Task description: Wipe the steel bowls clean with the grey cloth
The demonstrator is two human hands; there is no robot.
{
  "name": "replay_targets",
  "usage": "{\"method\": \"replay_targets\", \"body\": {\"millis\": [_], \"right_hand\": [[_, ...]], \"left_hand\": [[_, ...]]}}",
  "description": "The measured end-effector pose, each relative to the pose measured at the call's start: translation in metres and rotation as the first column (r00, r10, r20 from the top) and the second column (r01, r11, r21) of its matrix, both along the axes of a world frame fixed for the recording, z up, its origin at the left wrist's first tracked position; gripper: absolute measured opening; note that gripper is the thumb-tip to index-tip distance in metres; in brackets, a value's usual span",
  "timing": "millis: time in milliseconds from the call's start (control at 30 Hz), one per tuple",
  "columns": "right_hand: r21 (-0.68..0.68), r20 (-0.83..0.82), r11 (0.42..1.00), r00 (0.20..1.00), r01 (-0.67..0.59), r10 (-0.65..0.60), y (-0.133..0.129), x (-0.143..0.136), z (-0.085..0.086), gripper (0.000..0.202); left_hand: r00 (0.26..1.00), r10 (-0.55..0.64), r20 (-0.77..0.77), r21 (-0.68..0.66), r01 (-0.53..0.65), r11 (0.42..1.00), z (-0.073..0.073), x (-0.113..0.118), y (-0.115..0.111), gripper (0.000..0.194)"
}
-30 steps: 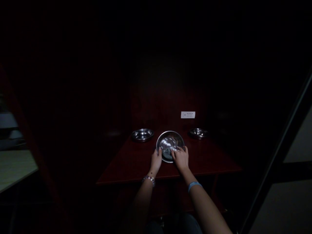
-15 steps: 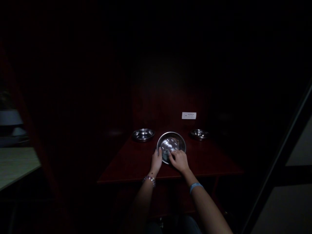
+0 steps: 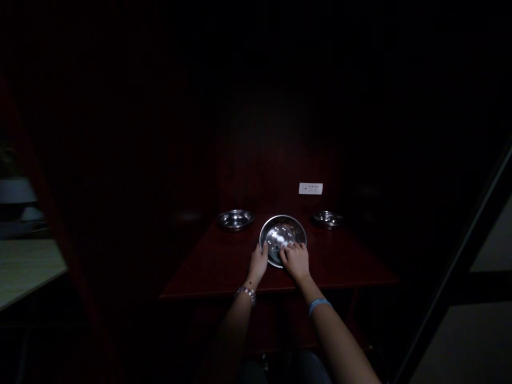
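A shiny metal bowl [image 3: 280, 233] is tilted toward me above the dark red table, its inside facing up at me. My left hand [image 3: 258, 262] grips its left rim, thumb on the inside and fingers hidden behind. Over the bowl's lower right part lies my right hand [image 3: 296, 260], fingers curled against the inner surface. Whatever is under those fingers is hidden. A dull greenish-grey patch shows low in the bowl between my hands; I cannot tell whether it is a cloth or a reflection.
One metal bowl [image 3: 236, 220] stands at the back left of the dark red table [image 3: 216, 272], a smaller one [image 3: 328, 219] at the back right. A white power socket [image 3: 311, 189] sits on the back wall. At far left is a pale tabletop [image 3: 28, 266]. The surroundings are very dark.
My right hand has shifted slightly across the inside of the bowl, its fingers now more curled. The bowl and my left hand sit a touch further right.
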State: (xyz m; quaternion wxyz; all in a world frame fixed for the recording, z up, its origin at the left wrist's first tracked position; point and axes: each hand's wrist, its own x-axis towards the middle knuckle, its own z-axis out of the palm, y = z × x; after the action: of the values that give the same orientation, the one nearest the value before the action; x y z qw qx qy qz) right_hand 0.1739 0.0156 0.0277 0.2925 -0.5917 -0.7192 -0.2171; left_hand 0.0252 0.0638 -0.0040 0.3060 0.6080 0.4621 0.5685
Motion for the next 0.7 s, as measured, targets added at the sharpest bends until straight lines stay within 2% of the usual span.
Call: {"method": "replay_targets", "body": {"millis": [233,400,533,700], "right_hand": [[0.038,0.009,0.999,1.000,0.006,-0.007,-0.0025,0.0002,-0.0006,0.035],[0.044,0.021,0.998,0.999,-0.051,0.050,-0.0043,0.0007,0.0015,0.034],[0.021,0.073,0.992,0.990,-0.124,0.122,-0.0059,0.0001,0.0027,0.034],[-0.004,0.031,0.995,0.995,-0.097,0.097,-0.0050,-0.0001,0.0007,0.038]], "left_hand": [[1.000,0.017,0.014,-0.007,-0.017,1.000,-0.0024,-0.0010,0.0022,0.042],[0.997,0.044,0.060,0.004,-0.044,0.999,-0.0010,-0.0008,0.0019,0.040],[0.999,0.036,0.037,0.024,-0.037,0.999,0.0011,-0.0004,-0.0004,0.042],[0.999,0.023,0.039,0.028,-0.024,0.999,0.0020,0.0005,-0.0016,0.044]]}}
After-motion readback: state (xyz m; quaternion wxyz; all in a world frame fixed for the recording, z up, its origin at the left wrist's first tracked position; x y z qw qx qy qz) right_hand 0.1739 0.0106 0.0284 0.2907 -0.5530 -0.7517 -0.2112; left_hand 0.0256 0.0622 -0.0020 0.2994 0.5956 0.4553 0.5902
